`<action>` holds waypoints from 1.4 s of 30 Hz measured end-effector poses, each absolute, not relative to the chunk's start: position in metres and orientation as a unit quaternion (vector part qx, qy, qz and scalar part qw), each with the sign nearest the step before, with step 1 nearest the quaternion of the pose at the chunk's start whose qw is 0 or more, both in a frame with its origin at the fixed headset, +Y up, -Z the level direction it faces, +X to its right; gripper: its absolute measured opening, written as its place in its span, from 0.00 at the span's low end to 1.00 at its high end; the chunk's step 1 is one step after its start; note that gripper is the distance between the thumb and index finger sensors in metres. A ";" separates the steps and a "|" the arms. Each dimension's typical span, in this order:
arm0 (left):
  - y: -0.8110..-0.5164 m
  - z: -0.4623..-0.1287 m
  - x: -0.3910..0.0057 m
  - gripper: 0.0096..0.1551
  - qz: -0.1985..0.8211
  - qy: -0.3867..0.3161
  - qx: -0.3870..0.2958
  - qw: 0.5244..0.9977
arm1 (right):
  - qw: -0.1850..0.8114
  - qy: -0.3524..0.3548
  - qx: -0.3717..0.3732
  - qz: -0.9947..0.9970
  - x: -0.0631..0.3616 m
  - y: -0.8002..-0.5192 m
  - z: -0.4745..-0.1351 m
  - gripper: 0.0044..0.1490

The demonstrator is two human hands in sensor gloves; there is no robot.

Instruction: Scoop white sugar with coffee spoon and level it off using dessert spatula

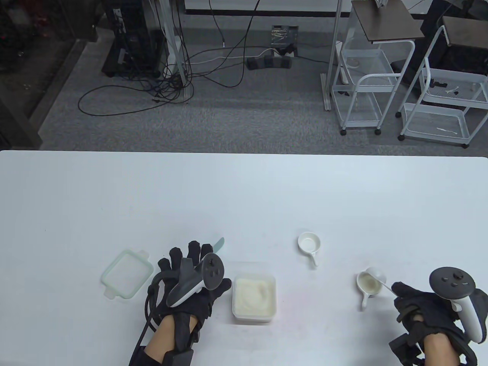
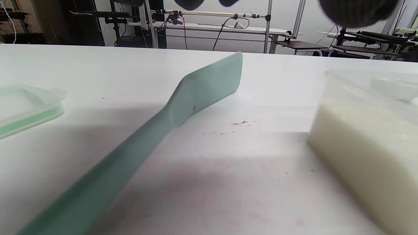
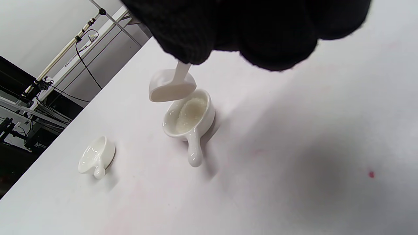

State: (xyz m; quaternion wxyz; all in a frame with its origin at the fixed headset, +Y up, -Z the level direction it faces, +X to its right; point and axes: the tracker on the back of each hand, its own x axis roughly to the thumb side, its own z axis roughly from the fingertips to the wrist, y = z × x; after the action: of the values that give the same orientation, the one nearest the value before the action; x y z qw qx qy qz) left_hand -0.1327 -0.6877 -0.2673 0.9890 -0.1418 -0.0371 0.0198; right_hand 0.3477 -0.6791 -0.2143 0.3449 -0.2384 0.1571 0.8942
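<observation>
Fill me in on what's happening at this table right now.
A person in black sensor gloves is portioning sugar. The right hand holds a white coffee spoon tipped over a small white handled ceramic cup that already holds some sugar. The left hand hovers with fingers spread over a pale green dessert spatula on the table; any grip is hidden. Between the hands sits a clear plastic tub of white sugar, its green-rimmed lid off to the left. A second, empty white cup waits.

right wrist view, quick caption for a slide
Right hand tips the coffee spoon over a sugar-filled handled cup.
</observation>
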 end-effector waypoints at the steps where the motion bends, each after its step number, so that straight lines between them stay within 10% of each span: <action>1: -0.688 -0.267 -0.133 0.62 0.020 -0.037 -0.142 0.989 | 0.345 0.155 -0.239 0.894 0.348 -0.679 -0.214 0.30; 22: -0.689 -0.268 -0.134 0.62 0.024 -0.037 -0.141 0.989 | 0.457 0.072 -0.160 0.872 0.336 -0.661 -0.213 0.32; 42: -0.691 -0.271 -0.130 0.63 0.056 -0.109 -0.100 0.987 | 0.568 0.102 0.073 0.813 0.210 -0.658 -0.234 0.32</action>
State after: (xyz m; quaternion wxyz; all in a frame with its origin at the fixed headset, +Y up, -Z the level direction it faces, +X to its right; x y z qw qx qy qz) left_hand -0.1301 -0.6906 -0.2710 0.9875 -0.0997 -0.1086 0.0557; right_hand 0.2101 -0.6578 -0.2344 0.5682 0.0730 0.1024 0.8132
